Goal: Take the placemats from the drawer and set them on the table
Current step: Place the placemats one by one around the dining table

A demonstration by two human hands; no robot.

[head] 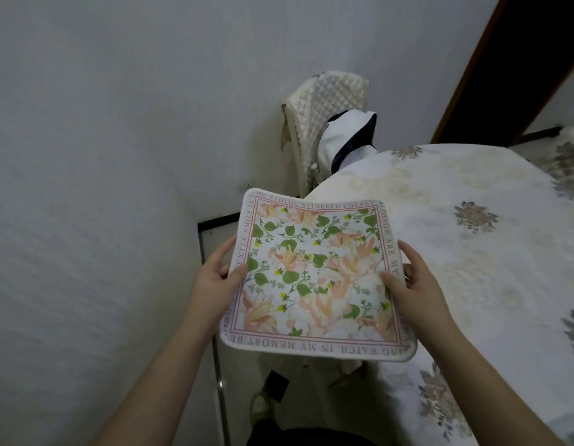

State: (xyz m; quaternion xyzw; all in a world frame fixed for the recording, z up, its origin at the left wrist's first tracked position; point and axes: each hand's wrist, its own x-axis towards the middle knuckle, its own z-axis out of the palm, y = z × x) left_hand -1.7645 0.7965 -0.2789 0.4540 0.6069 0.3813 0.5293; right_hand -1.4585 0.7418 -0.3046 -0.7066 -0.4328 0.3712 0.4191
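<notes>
- The placemat point(314, 278) is square, with a print of pink flowers and green leaves and a line of text around its border. It is in the air, held flat, beside the near edge of the table point(472, 252).
- The left hand point(214, 278) grasps the left edge of the placemat, with the thumb on top and the fingers under it.
- The right hand point(414, 284) grasps the right edge in the same way.
- The table has a white cloth with grey flower patterns.
- Behind the table stands a chair point(324, 104) with a quilted cream cover, close to the white wall point(118, 123).
</notes>
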